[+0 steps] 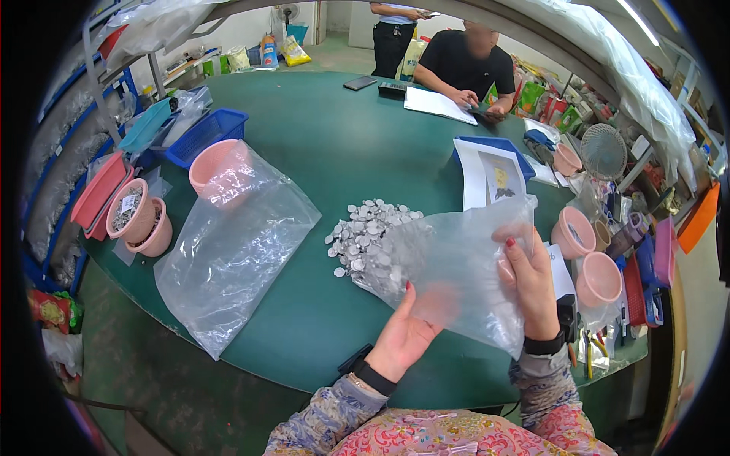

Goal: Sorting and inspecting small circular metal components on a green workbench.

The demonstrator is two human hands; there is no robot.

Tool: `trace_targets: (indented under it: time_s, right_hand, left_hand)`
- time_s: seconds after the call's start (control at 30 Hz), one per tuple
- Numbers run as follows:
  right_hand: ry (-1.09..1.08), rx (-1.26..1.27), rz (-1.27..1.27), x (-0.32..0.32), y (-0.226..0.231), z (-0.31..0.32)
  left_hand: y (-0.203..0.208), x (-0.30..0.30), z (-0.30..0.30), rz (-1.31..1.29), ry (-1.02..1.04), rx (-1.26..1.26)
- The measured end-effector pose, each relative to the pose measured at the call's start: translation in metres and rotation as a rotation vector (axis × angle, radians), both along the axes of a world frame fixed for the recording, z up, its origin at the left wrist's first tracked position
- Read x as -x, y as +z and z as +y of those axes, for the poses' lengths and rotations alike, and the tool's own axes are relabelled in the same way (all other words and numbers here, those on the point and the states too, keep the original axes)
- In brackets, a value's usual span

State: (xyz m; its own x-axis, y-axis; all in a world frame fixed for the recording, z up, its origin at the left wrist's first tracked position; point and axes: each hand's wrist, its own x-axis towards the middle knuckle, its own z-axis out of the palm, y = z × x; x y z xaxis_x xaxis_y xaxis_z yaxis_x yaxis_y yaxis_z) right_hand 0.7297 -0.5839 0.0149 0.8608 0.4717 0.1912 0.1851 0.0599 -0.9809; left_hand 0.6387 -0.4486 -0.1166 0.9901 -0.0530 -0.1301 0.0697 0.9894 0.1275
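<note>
The right hand (534,285) is clasping a translucent plastic bag (475,262) near its right end. The left hand (405,340) is meeting its lower edge, fingers showing through the film; whether that grip is pinching, I cannot tell. The bag's left end is overlapping piled silvery discs (372,224) lying on the green table (327,144).

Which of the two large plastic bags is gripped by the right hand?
The bag on the right: the right hand grips it and the left hand shows partly through it. The other bag, farther left, overlaps a pink tub, untouched.
</note>
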Motion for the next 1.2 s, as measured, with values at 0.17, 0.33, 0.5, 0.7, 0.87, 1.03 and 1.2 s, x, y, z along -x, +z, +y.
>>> trace_targets:
  time_s: [0.17, 0.33, 0.5, 0.7, 0.87, 1.03, 1.2]
  right_hand:
    - [-0.029, 0.108, -0.037, -0.021, -0.014, -0.053]
    - [-0.118, 0.129, -0.05, -0.037, -0.007, -0.107]
    - [-0.273, 0.247, -0.083, -0.046, -0.004, -0.168]
    - [-0.117, -0.106, 0.024, -0.011, 0.003, -0.158]
    - [0.491, -0.179, 0.223, -0.037, -0.029, -0.127]
    - [0.343, 0.046, 0.256, -0.02, -0.032, -0.038]
    - [0.243, 0.016, 0.055, -0.034, -0.039, -0.031]
  left_hand:
    - [-0.018, 0.008, -0.015, 0.056, -0.249, 0.006]
    - [-0.018, 0.035, -0.024, 0.084, -0.462, -0.039]
    - [0.004, 0.055, -0.005, 0.0, -0.501, -0.51]
    - [0.006, 0.062, 0.029, 0.017, 0.303, -1.102]
    - [0.043, 0.059, 0.061, -0.182, 0.224, -0.875]
    - [0.042, 0.095, 0.093, 0.074, 0.133, -0.97]
    - [0.039, 0.129, 0.166, 0.229, 0.863, -0.773]
